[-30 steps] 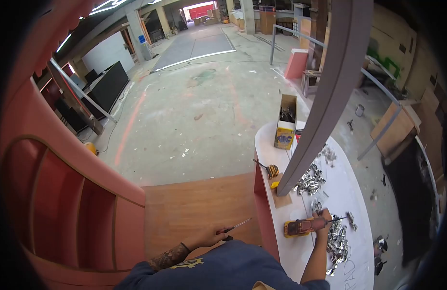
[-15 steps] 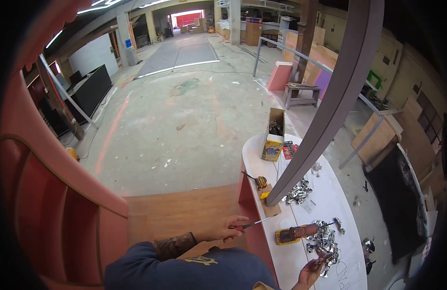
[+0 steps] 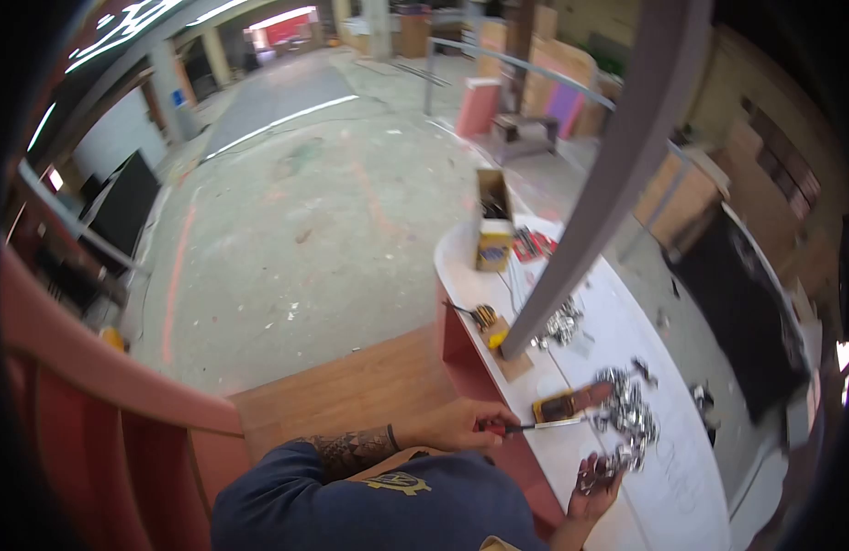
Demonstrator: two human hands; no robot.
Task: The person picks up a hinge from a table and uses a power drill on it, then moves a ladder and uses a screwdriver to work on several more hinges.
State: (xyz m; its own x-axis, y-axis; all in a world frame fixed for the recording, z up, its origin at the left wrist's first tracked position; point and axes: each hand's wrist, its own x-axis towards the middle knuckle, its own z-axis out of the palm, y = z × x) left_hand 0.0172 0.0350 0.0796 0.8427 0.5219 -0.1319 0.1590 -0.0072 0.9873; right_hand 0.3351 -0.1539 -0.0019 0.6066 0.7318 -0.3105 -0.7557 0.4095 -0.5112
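My left hand (image 3: 461, 424) is closed around the red handle of a screwdriver (image 3: 553, 424), whose shaft points right over the white tabletop (image 3: 571, 468). Past its tip lies a pile of shiny metal pieces (image 3: 634, 413) that look like cabinet hinges. At the near end of this pile, my right hand (image 3: 592, 500) is turned palm up, its fingers curled on a shiny metal hinge (image 3: 601, 476), partly blurred. A yellow and dark cordless drill (image 3: 562, 404) lies on its side between the screwdriver and the pile.
A grey post (image 3: 599, 220) rises from the tabletop. Beside it are a tape measure (image 3: 484, 317) and a second heap of hinges (image 3: 562, 323). An open cardboard box (image 3: 494, 239) and red packets (image 3: 533, 244) stand farther back. Pink curved shelving (image 3: 103, 459) is at my left.
The view has tilted and shifted. My left hand has moved right with the screwdriver, bringing its tip to the hinge pile. My right hand has turned more palm up with the hinge.
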